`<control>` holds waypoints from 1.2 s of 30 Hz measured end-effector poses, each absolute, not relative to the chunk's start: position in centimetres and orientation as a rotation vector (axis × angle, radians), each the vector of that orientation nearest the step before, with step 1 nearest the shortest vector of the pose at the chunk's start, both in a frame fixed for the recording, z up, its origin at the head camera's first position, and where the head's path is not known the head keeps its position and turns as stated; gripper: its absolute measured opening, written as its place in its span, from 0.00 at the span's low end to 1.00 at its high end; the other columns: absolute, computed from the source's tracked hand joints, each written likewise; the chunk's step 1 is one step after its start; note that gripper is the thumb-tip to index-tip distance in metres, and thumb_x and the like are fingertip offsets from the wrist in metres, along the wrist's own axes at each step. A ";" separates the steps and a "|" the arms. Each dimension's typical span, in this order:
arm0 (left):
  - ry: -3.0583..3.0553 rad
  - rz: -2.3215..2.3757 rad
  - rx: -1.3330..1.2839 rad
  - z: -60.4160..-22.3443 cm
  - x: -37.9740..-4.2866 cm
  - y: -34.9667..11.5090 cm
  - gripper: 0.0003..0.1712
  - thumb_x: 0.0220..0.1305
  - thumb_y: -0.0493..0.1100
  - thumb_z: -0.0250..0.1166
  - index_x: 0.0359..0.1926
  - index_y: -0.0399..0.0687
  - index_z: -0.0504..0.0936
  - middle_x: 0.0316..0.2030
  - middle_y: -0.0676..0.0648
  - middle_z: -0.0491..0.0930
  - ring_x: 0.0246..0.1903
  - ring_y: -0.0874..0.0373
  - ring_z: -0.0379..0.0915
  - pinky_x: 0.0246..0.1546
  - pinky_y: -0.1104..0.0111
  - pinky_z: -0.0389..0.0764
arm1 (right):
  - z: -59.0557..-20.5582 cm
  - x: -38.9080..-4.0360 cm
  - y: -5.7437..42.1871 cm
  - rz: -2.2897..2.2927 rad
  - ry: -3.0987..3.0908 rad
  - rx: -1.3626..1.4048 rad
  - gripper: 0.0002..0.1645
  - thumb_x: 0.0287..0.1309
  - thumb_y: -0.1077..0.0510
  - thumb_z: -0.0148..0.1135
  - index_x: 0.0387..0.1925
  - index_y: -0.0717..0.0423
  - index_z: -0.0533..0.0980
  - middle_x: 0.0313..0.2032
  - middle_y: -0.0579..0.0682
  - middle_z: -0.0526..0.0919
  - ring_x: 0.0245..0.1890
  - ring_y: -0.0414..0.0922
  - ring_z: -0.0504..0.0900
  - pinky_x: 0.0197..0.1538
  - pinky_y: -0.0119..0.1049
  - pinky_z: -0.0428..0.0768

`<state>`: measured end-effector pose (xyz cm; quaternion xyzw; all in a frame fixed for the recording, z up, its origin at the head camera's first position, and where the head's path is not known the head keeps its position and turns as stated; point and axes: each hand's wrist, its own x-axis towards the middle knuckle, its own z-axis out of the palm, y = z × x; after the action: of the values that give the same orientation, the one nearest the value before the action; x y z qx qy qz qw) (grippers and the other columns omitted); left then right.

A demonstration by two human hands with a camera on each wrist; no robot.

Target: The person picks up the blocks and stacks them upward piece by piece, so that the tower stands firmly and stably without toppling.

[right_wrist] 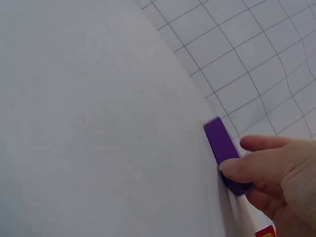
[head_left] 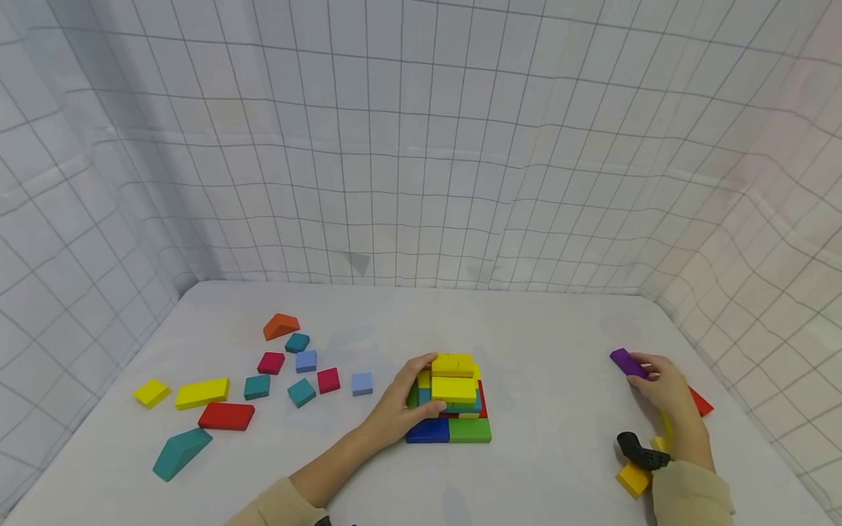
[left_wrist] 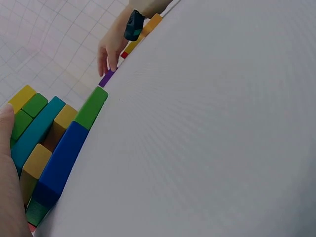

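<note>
A layered stack of colored blocks [head_left: 454, 391] stands mid-table, with yellow blocks on top and a blue block [left_wrist: 61, 163] and a green block [left_wrist: 92, 107] along the bottom front. My left hand [head_left: 392, 409] holds the stack from its left side, thumb at the front and fingers at the back of the upper layers. Far to the right, my right hand [head_left: 666, 386] pinches a purple block [right_wrist: 221, 140] between thumb and fingers, close over the tabletop. Part of that block is hidden behind the thumb.
Loose blocks lie on the left, among them a red block [head_left: 226, 416], a yellow block [head_left: 202, 393], a teal block [head_left: 180, 453] and an orange block [head_left: 281, 326]. Beside the right forearm are a red block [head_left: 701, 402] and a yellow block [head_left: 633, 480]. Grid-patterned cloth [head_left: 421, 146] surrounds the table.
</note>
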<state>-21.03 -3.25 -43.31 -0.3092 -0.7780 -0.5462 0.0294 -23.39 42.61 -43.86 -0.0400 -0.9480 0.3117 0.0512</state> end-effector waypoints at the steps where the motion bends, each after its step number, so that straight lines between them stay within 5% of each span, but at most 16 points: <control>1: -2.401 -1.687 -0.951 -43.3 -21.0 -3.3 0.37 0.58 0.37 0.63 0.66 0.44 0.56 0.59 0.44 0.64 0.54 0.49 0.62 0.58 0.48 0.61 | -43.9 -23.5 42.6 0.978 -2.897 -0.085 0.29 0.60 0.60 0.56 0.60 0.67 0.62 0.53 0.70 0.64 0.50 0.65 0.67 0.51 0.59 0.69; 11: -2.388 -1.694 -0.966 -43.2 -21.0 -3.2 0.37 0.58 0.37 0.63 0.66 0.44 0.56 0.59 0.44 0.64 0.54 0.50 0.62 0.58 0.48 0.61 | -43.3 -23.7 42.2 0.975 -2.955 -0.056 0.31 0.61 0.50 0.56 0.58 0.67 0.65 0.52 0.69 0.67 0.48 0.61 0.70 0.49 0.54 0.72; 19: -2.392 -1.656 -0.957 -44.5 -21.7 -3.2 0.38 0.57 0.36 0.63 0.66 0.46 0.55 0.60 0.44 0.63 0.54 0.51 0.62 0.58 0.48 0.62 | -40.8 -24.8 37.8 1.011 -2.764 0.337 0.24 0.57 0.56 0.61 0.52 0.64 0.71 0.45 0.59 0.76 0.42 0.34 0.71 0.43 0.16 0.70; 22: -2.387 -1.645 -0.951 -45.9 -22.5 -3.1 0.40 0.56 0.37 0.64 0.67 0.50 0.55 0.60 0.46 0.63 0.54 0.52 0.62 0.58 0.49 0.62 | -39.5 -24.8 34.6 1.022 -2.688 0.514 0.20 0.55 0.61 0.62 0.50 0.63 0.73 0.44 0.57 0.77 0.41 0.31 0.69 0.44 0.18 0.70; 30: -2.373 -1.649 -0.977 -46.7 -22.9 -3.3 0.40 0.57 0.43 0.65 0.67 0.60 0.54 0.60 0.54 0.62 0.55 0.58 0.61 0.58 0.51 0.63 | -35.8 -21.9 25.0 1.069 -2.515 0.993 0.21 0.44 0.72 0.66 0.44 0.65 0.75 0.39 0.56 0.78 0.36 0.44 0.73 0.39 0.33 0.74; 36: -2.376 -1.640 -0.977 -46.6 -22.8 -3.4 0.40 0.58 0.45 0.64 0.67 0.62 0.54 0.60 0.54 0.63 0.53 0.58 0.62 0.55 0.53 0.66 | -37.4 -21.4 21.7 1.154 -2.503 1.200 0.20 0.48 0.67 0.66 0.45 0.62 0.76 0.40 0.53 0.76 0.38 0.44 0.73 0.40 0.30 0.75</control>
<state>-22.82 -3.39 -46.58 -0.3202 -0.7787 -0.5376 0.0467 -21.35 21.67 -37.42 0.3983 -0.8307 0.3831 0.0677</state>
